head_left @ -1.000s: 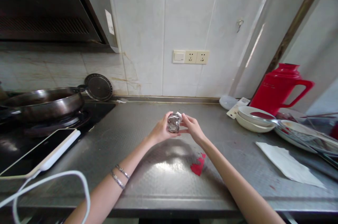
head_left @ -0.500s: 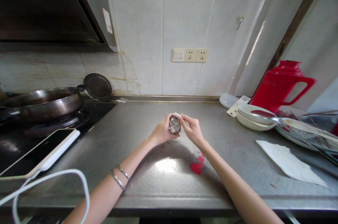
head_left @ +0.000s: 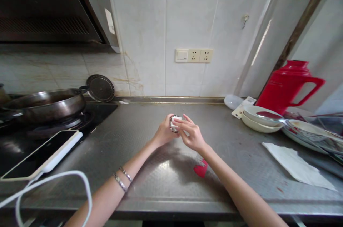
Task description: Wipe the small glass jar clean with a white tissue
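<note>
Above the middle of the counter, my left hand is wrapped around a small round container, which looks like a glass cup and has a dark, shiny rim. A crumpled white tissue covers most of its open face. My right hand presses the tissue there with its fingertips, one finger raised apart from the others. Fingers and tissue hide most of the container, so its inside cannot be made out.
A phone with a white cable lies at the left near the stove and steel pan. On the right are a paper napkin, stacked bowls and a red thermos. A red patch marks the metal counter.
My right hand has shifted from the container's upper edge to across its face, bringing the white tissue over the opening. My left hand keeps its hold, a little higher.
</note>
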Available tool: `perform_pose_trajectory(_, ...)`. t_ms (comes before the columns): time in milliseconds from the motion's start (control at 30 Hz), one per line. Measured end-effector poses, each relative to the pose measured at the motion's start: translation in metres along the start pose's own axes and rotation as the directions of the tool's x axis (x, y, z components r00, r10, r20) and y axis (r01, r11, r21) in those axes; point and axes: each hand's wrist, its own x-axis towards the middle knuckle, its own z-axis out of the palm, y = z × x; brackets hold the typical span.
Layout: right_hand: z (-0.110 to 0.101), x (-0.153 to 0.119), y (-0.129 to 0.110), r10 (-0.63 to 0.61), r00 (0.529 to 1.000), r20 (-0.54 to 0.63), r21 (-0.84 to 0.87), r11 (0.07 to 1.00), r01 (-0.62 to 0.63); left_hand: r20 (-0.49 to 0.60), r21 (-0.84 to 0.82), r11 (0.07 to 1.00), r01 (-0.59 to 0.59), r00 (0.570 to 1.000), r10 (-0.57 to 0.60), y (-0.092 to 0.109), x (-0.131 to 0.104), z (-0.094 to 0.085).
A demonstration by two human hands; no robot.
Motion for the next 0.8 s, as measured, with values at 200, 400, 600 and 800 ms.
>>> perform_pose_trajectory(200, 0.004, 0.0, -0.007, 0.144, 0.988, -0.055, 0.141, 0.981, -0.135, -0.014, -0.08, 0.995, 0.053, 0.998, -0.055, -0.006, 0.002, -0.002)
perform_pose_trajectory(400, -0.004, 0.002, 0.004, 0.567, 0.754, -0.333, 0.201, 0.824, -0.53, 0.009, -0.041, 0.998, -0.05, 0.999, 0.051, -0.003, 0.0, -0.001)
perform_pose_trajectory(600, -0.001, 0.003, 0.01, 0.565, 0.814, -0.134, 0.232, 0.816, -0.529, 0.035, -0.021, 0.998, -0.059, 0.998, 0.06, 0.006, -0.003, 0.002)
perform_pose_trajectory(800, -0.001, 0.002, 0.004, 0.469, 0.872, -0.138, 0.17, 0.879, -0.445, -0.012, -0.095, 0.994, -0.054, 0.999, 0.053, 0.01, -0.001, 0.005)
